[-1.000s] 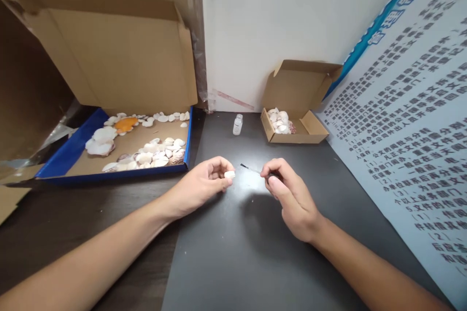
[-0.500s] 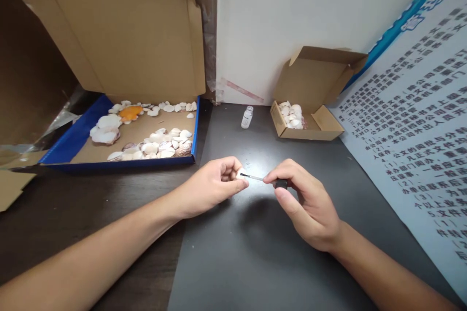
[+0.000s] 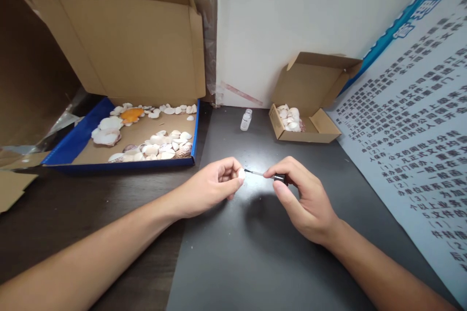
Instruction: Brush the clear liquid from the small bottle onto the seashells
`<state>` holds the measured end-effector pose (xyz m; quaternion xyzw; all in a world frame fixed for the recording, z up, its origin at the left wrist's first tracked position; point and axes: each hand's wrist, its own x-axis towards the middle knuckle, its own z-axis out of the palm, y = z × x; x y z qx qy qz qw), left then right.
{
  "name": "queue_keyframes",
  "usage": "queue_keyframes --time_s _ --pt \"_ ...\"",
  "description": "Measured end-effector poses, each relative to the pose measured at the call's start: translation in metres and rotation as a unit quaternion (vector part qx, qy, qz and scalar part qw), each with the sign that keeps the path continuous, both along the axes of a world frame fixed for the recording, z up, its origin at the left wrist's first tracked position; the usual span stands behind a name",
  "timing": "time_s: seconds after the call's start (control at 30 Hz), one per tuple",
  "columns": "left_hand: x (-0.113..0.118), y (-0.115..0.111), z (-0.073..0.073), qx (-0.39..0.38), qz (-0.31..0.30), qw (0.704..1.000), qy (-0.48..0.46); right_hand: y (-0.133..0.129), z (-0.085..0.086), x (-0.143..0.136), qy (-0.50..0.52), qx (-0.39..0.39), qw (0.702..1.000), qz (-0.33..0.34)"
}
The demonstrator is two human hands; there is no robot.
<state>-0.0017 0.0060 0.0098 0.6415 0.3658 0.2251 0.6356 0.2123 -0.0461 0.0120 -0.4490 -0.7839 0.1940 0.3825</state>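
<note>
My left hand (image 3: 215,185) pinches a small white seashell (image 3: 241,173) between thumb and fingers, most of it showing at the fingertips. In my right hand (image 3: 304,199) is a thin applicator brush (image 3: 258,173), gripped by its black cap. The dark bristles point left and sit at the shell's right edge; whether they touch it I cannot tell. Behind the hands a small clear glass bottle (image 3: 245,120) stands upright with its mouth uncovered.
A blue-edged cardboard box (image 3: 160,165) at the left holds several seashells (image 3: 166,146) and an orange shell (image 3: 132,115). A smaller cardboard box (image 3: 310,136) at the back right contains white shells (image 3: 291,117). A printed sheet (image 3: 412,155) leans along the right side.
The bristles have moved from over the shell's face to its right edge. My left hand has turned the shell slightly, and the brush has tilted a little. The camera view has shifted slightly.
</note>
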Motion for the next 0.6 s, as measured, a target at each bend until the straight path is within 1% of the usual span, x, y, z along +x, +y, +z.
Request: queue_keyframes --time_s 0.1,0.2,0.33,0.4,0.53,0.6 --pt "-0.0005 0.0003 -0.0015 0.001 0.004 1.000 -0.013 -0.0006 0.0013 -0.0002 0.013 0.008 1.000 0.015" --pt "-0.0010 -0.0001 -0.0020 -0.001 0.002 1.000 -0.028 -0.0003 0.0016 -0.0010 0.007 0.001 0.999 0.032" --pt "-0.0006 -0.0013 -0.0031 -0.001 -0.004 0.999 -0.044 0.0013 0.0013 -0.0003 0.000 0.000 1.000 -0.003" --pt "-0.0003 -0.0016 -0.0040 0.001 -0.004 0.999 -0.046 0.0014 0.0012 0.0003 0.006 0.008 1.000 -0.008" --pt "-0.0004 -0.0016 -0.0053 0.002 -0.006 0.999 -0.048 0.0003 0.0005 -0.0003 0.011 0.008 1.000 0.026" --pt "-0.0006 -0.0017 -0.0058 0.004 -0.006 0.999 -0.046 0.0002 0.0004 -0.0010 0.006 0.001 1.000 0.026"
